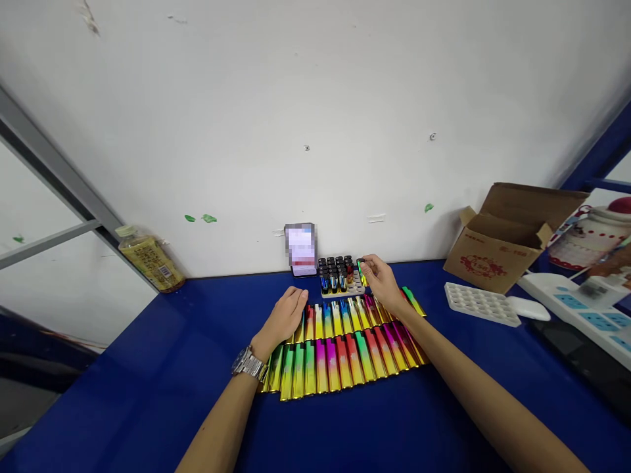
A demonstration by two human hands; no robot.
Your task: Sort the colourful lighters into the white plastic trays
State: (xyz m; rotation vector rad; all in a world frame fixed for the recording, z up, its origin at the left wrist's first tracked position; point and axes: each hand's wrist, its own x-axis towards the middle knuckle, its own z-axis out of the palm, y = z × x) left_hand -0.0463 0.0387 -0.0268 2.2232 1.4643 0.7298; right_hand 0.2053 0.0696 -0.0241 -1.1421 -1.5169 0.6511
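My right hand (382, 282) pinches a green and yellow lighter (363, 272), held upright at the right edge of a white tray (329, 293) with holes. In that tray stand several lighters with dark tops (335, 266), and some holes at its front right show bare. Before it, two fanned rows of shiny metallic lighters lie flat: a back row (349, 315) and a longer front row (340, 364), in green, red, purple, blue and gold. My left hand (287, 314), a steel watch on its wrist, lies over the back row's left end with fingers extended.
A phone (302, 248) leans on the wall behind the tray. At left stands a tilted drink bottle (152, 259). On the right are an open cardboard box (493, 253), a second white holed tray (480, 303), a white mouse (529, 308) and a power strip (586, 312).
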